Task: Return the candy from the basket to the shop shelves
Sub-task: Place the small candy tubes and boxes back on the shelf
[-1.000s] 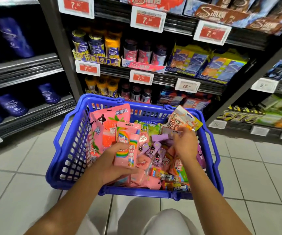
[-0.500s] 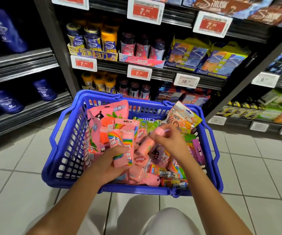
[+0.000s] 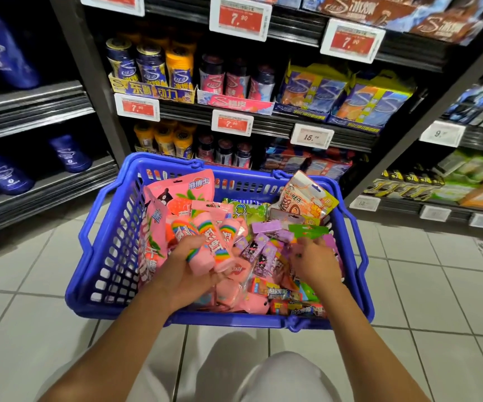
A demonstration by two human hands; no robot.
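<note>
A blue plastic basket (image 3: pixel 109 250) stands on the tiled floor, full of candy packs. My left hand (image 3: pixel 186 269) grips a bundle of pink rainbow-striped candy tubes (image 3: pixel 212 242) above the basket's middle. My right hand (image 3: pixel 315 261) reaches down into the right side of the basket among purple packs (image 3: pixel 259 252) and a green pack (image 3: pixel 307 230); its fingertips are hidden, so what they touch is unclear. A large pink bear bag (image 3: pixel 188 192) leans at the back left, an orange-white bag (image 3: pixel 307 195) at the back right.
Dark shop shelves (image 3: pixel 263 120) rise just behind the basket, with candy bottles (image 3: pixel 150 65), boxed packs (image 3: pixel 347 94) and red price tags (image 3: pixel 233 123). Blue bags (image 3: pixel 69 153) lie on the left shelving. More goods fill the right shelves (image 3: pixel 466 181). My knees show below.
My right hand passed a pink tube to the bundle in my left hand, then dropped back into the basket's right side. The left hand's bundle has grown.
</note>
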